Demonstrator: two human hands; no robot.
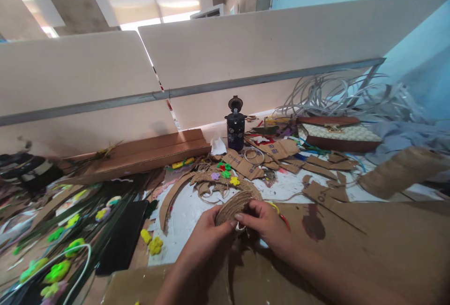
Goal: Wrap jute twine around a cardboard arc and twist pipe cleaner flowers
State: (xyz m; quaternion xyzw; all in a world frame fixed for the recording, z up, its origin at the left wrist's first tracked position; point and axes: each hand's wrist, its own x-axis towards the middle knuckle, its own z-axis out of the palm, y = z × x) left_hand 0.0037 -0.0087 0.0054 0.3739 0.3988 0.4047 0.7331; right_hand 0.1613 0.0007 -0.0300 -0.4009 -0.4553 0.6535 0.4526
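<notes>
A curved piece wrapped in brown twine (234,205) is held up between my two hands, low in the middle of the view. My left hand (210,232) closes round its left side, thumb across the front. My right hand (265,223) pinches its right edge, the thumb tip close to the left thumb. A strand of twine hangs below the hands. Just beyond lies a twine-covered arc (251,188) with small purple and yellow flowers on it. Near it is a bare cardboard arc (171,197). Red and yellow loops show behind my right hand.
A black bottle (235,129) with its lid up stands at the back. Cardboard scraps (246,164), a handbag (339,133) and a large twine spool (404,173) lie to the right. At left are a dark flat panel (123,239) and several bright flowers. Brown cardboard (372,248) covers the front.
</notes>
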